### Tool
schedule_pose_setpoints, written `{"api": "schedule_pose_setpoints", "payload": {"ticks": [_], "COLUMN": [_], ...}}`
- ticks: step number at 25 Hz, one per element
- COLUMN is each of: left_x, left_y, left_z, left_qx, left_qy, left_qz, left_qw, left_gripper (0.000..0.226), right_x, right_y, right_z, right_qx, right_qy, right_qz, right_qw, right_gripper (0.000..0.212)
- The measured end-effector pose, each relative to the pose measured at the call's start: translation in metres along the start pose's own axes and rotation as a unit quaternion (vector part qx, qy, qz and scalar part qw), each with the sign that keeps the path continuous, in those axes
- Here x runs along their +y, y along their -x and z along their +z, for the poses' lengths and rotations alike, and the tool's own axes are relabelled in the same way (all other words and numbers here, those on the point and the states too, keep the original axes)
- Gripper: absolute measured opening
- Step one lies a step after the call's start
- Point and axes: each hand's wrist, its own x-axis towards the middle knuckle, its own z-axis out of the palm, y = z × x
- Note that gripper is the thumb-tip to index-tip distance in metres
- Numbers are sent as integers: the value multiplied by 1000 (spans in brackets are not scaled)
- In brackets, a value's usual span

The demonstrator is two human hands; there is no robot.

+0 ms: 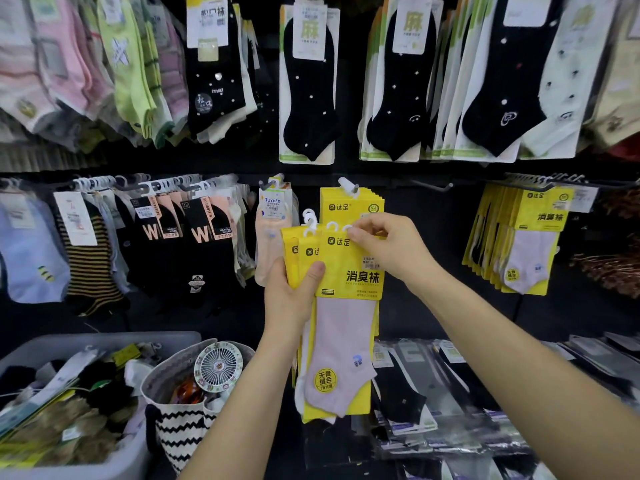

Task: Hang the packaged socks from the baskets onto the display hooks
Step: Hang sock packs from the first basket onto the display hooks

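Note:
My left hand [294, 289] grips a fanned stack of yellow sock packs [346, 271] with pale pink socks, held upright in front of the display wall. My right hand [388, 247] pinches the top edge of the front pack near its white plastic hanger [332, 226]. Just above and behind, several identical yellow packs [353, 206] hang on a display hook [348, 186]. A grey basket [114, 341] full of mixed sock packs sits at lower left.
Hooks with black, striped and pastel socks fill the wall left and above. More yellow packs [530, 237] hang at right beside a bare hook [433, 187]. A zigzag fabric basket [183, 431] holds a small fan [218, 367]. Flat black-sock packs [433, 386] lie at lower right.

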Motion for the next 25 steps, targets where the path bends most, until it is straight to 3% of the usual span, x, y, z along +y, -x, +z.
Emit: {"api": "schedule_pose_setpoints", "payload": {"ticks": [8,14,25], "left_x": [-6,-11,-7], "left_y": [-4,-13,-16], "left_z": [-1,-13,-47], "left_qx": [-9,57,80], "left_qy": [4,6,-48], "left_qz": [3,-15,-11], "left_qw": [1000,998,996], "left_gripper": [16,13,11], "right_x": [-8,-2,-2], "right_y": [-16,-46,-74], "right_z": [-14,-18,1], "right_qx": [-10,109,120], "right_qy": [-61,-56,-30], "right_qz": [46,55,52], "right_qw": [997,991,991], "right_gripper": [12,22,5]}}
